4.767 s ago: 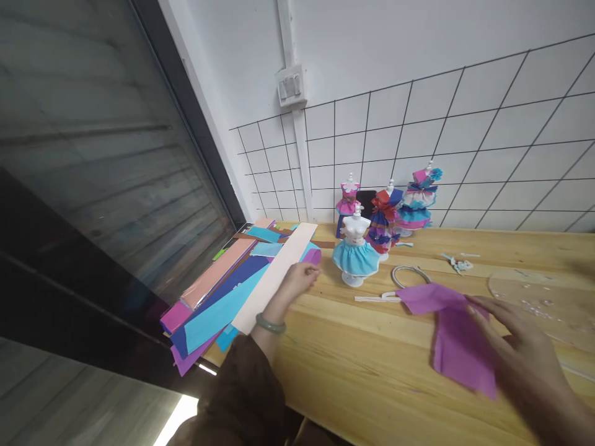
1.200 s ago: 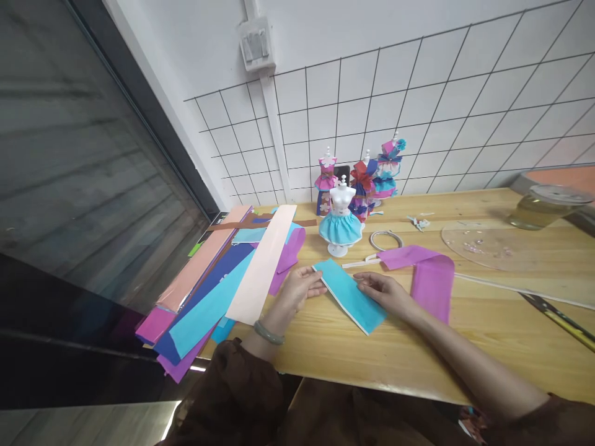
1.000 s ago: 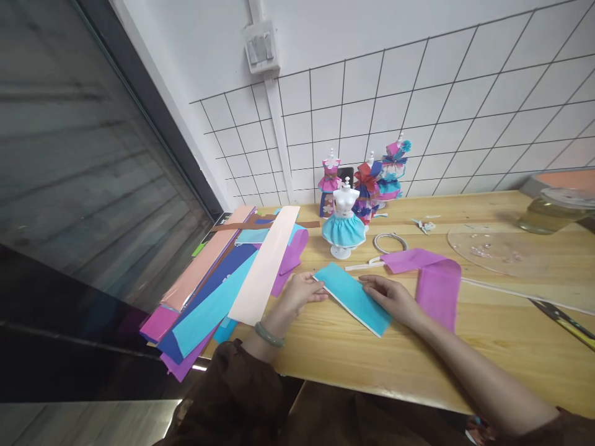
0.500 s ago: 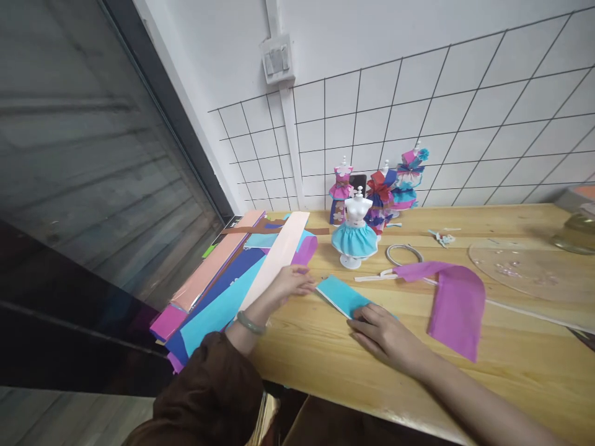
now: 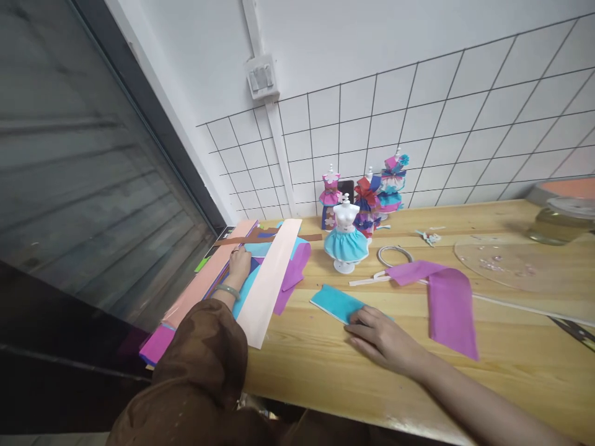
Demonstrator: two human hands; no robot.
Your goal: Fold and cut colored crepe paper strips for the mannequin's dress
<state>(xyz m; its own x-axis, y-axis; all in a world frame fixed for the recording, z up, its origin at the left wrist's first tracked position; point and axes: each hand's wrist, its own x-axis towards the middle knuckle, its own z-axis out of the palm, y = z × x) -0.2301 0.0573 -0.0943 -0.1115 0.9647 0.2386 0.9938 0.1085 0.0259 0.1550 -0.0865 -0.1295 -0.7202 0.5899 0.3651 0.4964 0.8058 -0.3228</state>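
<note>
My left hand (image 5: pixel 240 267) reaches into a layered pile of fabric strips, its fingers bent and closed among them; what they pinch is hidden. Navy fabric (image 5: pixel 253 265), turquoise fabric (image 5: pixel 243 300) and a long pale pink strip (image 5: pixel 274 272) lie by it. With curled fingers, my right hand (image 5: pixel 379 339) presses and holds a folded turquoise fabric piece (image 5: pixel 333 301) against the table. Just behind that piece stands a white mini dress form (image 5: pixel 346 217) wearing a turquoise gathered skirt (image 5: pixel 346 246).
Several dressed mini forms (image 5: pixel 367 195) stand near the wall grid. Purple fabric (image 5: pixel 449 303) lies over a white elastic strip (image 5: pixel 502 308). A metal ring (image 5: pixel 395 255), a clear round plate of beads (image 5: pixel 493 266), scissors (image 5: pixel 576 333) and a glass jar (image 5: pixel 558 223) are rightward.
My left hand has moved left, from beside the turquoise piece onto the fabric pile. The pile's front turquoise fabric has shifted, and purple fabric shows more. My right hand stays put.
</note>
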